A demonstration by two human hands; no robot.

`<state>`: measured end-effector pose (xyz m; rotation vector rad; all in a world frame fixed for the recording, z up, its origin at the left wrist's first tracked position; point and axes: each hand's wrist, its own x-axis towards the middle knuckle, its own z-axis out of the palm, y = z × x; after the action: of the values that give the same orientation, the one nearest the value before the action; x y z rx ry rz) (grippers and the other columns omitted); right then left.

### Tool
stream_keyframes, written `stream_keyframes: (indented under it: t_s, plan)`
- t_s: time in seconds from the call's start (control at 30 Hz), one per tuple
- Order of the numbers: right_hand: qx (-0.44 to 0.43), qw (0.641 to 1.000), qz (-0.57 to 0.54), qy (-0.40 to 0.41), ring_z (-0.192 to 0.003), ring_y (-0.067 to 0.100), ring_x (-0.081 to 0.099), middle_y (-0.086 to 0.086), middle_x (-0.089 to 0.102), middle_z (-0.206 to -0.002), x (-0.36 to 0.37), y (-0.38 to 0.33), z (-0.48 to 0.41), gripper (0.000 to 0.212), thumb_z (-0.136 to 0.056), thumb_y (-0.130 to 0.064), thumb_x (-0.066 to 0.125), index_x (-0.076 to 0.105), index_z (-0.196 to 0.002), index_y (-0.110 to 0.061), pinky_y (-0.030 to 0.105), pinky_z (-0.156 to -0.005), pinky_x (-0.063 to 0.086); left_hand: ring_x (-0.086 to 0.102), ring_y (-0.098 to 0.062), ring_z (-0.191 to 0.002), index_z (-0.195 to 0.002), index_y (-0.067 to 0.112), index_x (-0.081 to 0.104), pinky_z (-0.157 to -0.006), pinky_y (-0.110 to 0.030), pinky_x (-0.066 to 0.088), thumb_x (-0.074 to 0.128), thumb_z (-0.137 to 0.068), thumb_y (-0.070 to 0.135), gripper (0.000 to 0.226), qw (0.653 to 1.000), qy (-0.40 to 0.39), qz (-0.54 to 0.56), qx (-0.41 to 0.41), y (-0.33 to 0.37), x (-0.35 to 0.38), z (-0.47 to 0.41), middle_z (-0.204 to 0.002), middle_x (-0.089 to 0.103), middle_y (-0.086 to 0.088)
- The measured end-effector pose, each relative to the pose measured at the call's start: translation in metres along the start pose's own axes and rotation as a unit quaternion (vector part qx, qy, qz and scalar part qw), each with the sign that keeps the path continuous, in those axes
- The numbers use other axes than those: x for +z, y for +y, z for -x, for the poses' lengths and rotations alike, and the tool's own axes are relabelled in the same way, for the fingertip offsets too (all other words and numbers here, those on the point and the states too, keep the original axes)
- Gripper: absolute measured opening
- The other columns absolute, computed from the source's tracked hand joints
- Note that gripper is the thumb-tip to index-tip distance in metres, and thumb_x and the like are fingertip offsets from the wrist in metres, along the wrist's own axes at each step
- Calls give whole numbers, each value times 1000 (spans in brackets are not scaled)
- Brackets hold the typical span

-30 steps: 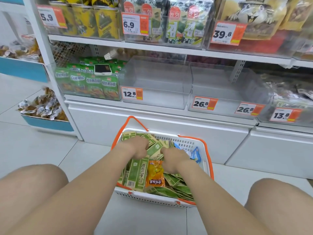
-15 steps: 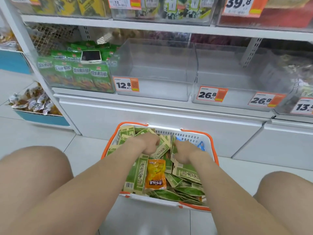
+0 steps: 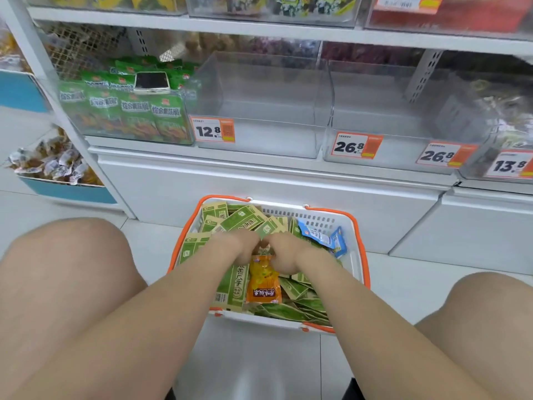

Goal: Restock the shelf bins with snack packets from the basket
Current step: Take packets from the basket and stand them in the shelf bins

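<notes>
Head view: basket (image 3: 340, 220) heaped, flat green-tan packets (image 3: 243, 220).

Both forearms are extended forward and down, converging. Left hand (image 3: 240, 249) and right hand (image 3: 284, 254) are held knuckles-up, side by side, nearly touching. Fingers are curled under; each grip's closure cannot be judged. Bare knees are spread outside both arms.

Fingers of left hand (image 3: 240, 249) and right hand (image 3: 284, 255) buried among packets (image 3: 245, 220); grip unclear. Top bins cropped at twelve o'clock.
</notes>
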<state>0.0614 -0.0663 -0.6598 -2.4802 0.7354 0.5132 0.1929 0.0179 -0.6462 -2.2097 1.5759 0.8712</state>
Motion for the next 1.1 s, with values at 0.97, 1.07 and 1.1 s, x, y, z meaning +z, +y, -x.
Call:
stream_keyframes:
  t_s: [0.97,1.07,1.1]
  plan:
    - [74,865,-477,141,-97,26,77,5,80,-103,-121,58,-17,66,-64,-59,91,71,-114,-20,53,-94,60,78,-32,-98,-90,8,54,-75,-31,66,76,-93,5,22,703,122,691,112,-19,-82,-37,-100,77,-23]
    - [65,811,-552,183,-90,28,78,11,79,-102,-120,57,0,58,-73,-39,94,70,-118,-11,57,-91,60,77,-31,-102,-91,8,54,-80,-33,65,71,-95,2,19,655,110,735,132,-6,-79,-28,-102,77,-22]
    - [62,808,-546,215,-89,27,78,11,79,-103,-120,55,7,53,-74,-36,94,70,-115,-13,55,-88,62,77,-31,-103,-95,6,56,-82,-35,65,72,-95,1,16,661,101,731,135,-2,-79,-24,-106,77,-23]
